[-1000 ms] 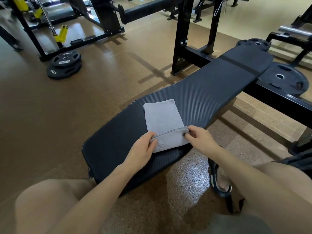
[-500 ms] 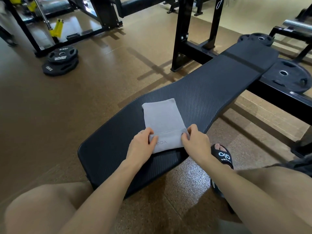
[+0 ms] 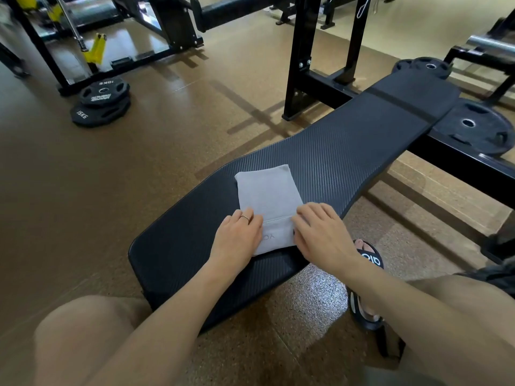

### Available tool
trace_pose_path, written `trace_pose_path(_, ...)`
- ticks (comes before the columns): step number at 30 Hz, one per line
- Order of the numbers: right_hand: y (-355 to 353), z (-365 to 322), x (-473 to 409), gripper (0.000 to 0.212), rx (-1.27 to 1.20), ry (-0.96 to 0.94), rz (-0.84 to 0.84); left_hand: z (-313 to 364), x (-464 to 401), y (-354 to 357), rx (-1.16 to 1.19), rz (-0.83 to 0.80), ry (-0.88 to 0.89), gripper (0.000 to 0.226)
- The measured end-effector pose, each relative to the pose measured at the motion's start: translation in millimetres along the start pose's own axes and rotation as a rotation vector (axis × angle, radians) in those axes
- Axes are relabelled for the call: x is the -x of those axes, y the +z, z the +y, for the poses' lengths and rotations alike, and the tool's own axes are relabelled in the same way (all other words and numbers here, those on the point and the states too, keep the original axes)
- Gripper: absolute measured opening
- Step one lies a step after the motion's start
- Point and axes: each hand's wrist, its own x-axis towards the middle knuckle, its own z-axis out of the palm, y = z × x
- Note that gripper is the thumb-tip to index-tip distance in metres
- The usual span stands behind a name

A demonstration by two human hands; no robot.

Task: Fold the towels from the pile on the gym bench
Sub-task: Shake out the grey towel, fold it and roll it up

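A grey folded towel is laid flat on the near part of the black gym bench, its folded near flap marked by a stitched hem. The left hand is pressed on the towel's left side, fingers straight and together, a ring worn on one finger. The right hand is pressed on the right side, fingers extended and slightly spread. Two stacked weight plates are seen on the brown floor, well apart from the bench.
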Motion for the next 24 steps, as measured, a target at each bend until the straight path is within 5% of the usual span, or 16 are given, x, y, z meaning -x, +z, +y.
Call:
trace_pose_path(6,-2.9,16.7,7.9,0.049,-0.116,-0.126,-0.27,-18.7,4.0,-8.8,0.123,-0.154,0.145,0.032)
trace_pose_path(12,3.2,21.2,6.2,0.041,-0.267,-0.013,-0.206,-25.7,12.8,-27.2,-0.016,-0.342,0.264,0.077)
trace_pose_path(21,7.6,28.0,-16.4,0.027,-0.47,0.19,-0.051,-37.3,2.2,-30.3,0.2,-0.172,0.234,0.032)
trace_pose_path(24,9.6,33.3,-28.3,0.027,-0.552,0.259,-0.036,-45.2,-8.4,-30.1,0.364,-0.226,0.091,0.029)
